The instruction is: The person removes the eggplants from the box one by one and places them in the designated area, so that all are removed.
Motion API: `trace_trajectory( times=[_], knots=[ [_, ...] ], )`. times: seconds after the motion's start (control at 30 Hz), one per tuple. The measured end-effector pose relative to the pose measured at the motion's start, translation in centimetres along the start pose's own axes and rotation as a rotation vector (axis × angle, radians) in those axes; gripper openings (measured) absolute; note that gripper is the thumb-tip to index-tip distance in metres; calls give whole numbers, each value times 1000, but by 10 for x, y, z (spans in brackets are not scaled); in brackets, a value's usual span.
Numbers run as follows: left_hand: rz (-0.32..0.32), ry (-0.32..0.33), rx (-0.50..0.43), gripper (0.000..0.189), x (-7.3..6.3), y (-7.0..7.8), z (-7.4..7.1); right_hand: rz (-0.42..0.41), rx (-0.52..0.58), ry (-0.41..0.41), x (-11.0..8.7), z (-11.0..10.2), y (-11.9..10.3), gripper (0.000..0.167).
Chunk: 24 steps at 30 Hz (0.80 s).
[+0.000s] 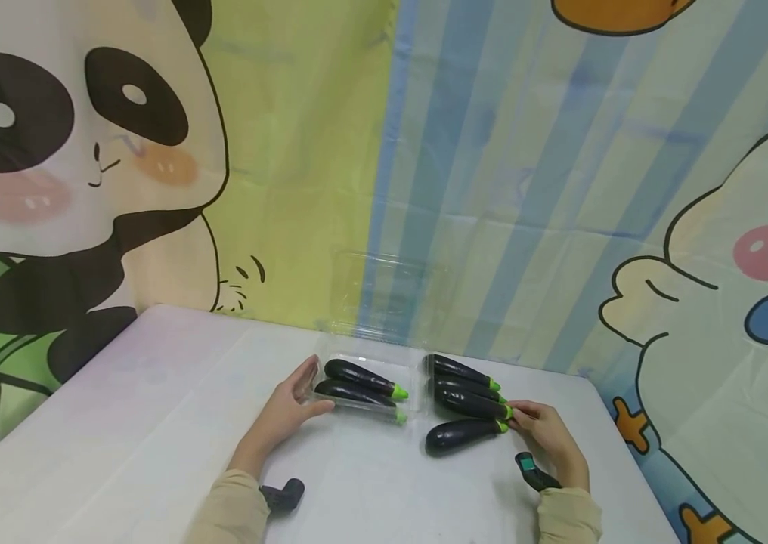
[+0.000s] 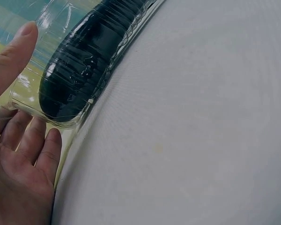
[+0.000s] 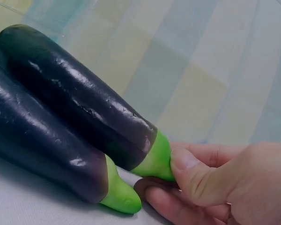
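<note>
A clear plastic box [image 1: 372, 350] with its lid [image 1: 391, 302] standing upright holds two dark eggplants, a rear one [image 1: 357, 375] and a front one [image 1: 350, 393]. At the box's left end, my left hand [image 1: 284, 414] rests with fingers against the end wall [image 2: 65, 124] and thumb extended. To the right of the box several eggplants lie with green stem ends pointing right. Thumb and fingers of my right hand [image 1: 550, 432] pinch the green stem end of one eggplant [image 1: 469, 402]. A nearer eggplant [image 1: 460, 437] lies just in front of it.
Another eggplant [image 1: 459, 368] lies at the back of the right-hand group. The white table [image 1: 370, 491] meets a printed cloth backdrop [image 1: 493, 189] close behind the box. Each wrist wears a black device, the left one [image 1: 283, 496] near the table's surface.
</note>
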<state>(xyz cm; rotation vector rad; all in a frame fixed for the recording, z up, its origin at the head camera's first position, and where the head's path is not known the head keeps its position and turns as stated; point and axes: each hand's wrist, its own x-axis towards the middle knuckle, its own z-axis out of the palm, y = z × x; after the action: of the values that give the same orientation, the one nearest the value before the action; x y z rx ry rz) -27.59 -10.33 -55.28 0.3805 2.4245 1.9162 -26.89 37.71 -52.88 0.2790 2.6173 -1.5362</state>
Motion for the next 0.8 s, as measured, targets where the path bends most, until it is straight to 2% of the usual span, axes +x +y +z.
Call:
trace_trajectory(
  times=[0.27, 0.43, 0.6, 0.7, 0.8],
  knots=[
    [-6, -6, -9, 103, 0, 2, 1, -16, 32, -15, 3, 0, 0, 36],
    [8, -7, -13, 103, 0, 2, 0, -15, 17, 4, 6, 1, 0, 34],
    [-14, -7, 6, 104, 0, 3, 0, -47, 20, 7, 6, 1, 0, 37],
    [-23, -7, 8, 105, 0, 4, 0, -44, 49, 11, 6, 1, 1, 40],
    [-26, -7, -1, 104, -1, 5, 0, -40, 30, 12, 4, 0, 2, 43]
  ],
)
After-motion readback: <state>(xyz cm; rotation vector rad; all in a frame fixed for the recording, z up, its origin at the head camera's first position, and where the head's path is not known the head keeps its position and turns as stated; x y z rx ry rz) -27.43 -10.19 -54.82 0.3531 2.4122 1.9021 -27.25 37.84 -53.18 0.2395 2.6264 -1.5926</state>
